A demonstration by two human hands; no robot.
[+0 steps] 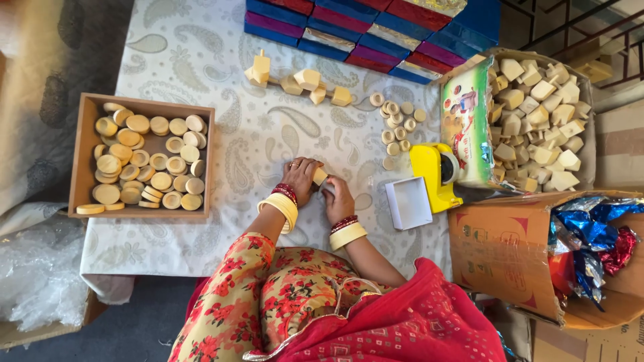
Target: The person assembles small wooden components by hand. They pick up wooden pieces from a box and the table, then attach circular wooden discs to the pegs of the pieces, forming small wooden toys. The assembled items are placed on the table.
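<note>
Wooden block (320, 175), small and pale, is sitting between both hands near the middle of the table (201, 60), which is wearing a white paisley cloth. Going by size, a cardboard box (530, 261) of shiny foil is standing at the right edge, another box (537, 114) is holding many wooden blocks behind it, and a wooden tray (84, 161) of round discs is resting on the left. Stacked blue and red boxes (362, 27) are lying along the far side. A yellow tape dispenser (435, 175) and a small white box (408, 203) are sitting just right of the hands. The left hand (302, 177) and right hand (337, 198) are pinching the block, fingers curling round it.
</note>
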